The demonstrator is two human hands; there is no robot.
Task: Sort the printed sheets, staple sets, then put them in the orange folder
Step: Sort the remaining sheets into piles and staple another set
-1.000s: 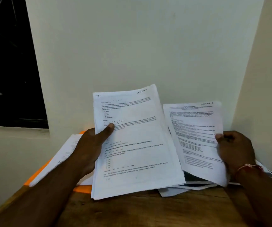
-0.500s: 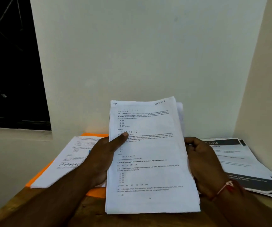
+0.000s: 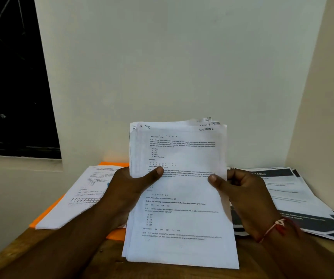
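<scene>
Two hands on one stack (image 3: 182, 208). My left hand (image 3: 125, 192) grips its left edge, left thumb (image 3: 154, 172) flat across the print. My right hand (image 3: 246, 196) pinches the right edge, right thumb (image 3: 215, 179) on the front. The fingers behind the stack are hidden.

The stack stands near upright, its bottom edge at the table (image 3: 61, 256); whether it touches I cannot tell. The top page is marked SECTION 6. The upper corners are ragged, and a few sheets poke above the rest, one with a section mark I can't read.

The orange folder (image 3: 115, 235) lies left of the stack and behind it, with a loose sheet (image 3: 85, 194) on top. Dark-banded pages (image 3: 303, 198) lie right of the stack. No stapler in view.

Step, as I judge it: squaring the set.
- Ease both grips a little.
- Tap the bottom edge on the wood, then a long edge, so the strays drop level.
- Check the poking sheets' sections before stapling.

Too tight a pinch locks in the skew; too loose and the stack fans out.
</scene>
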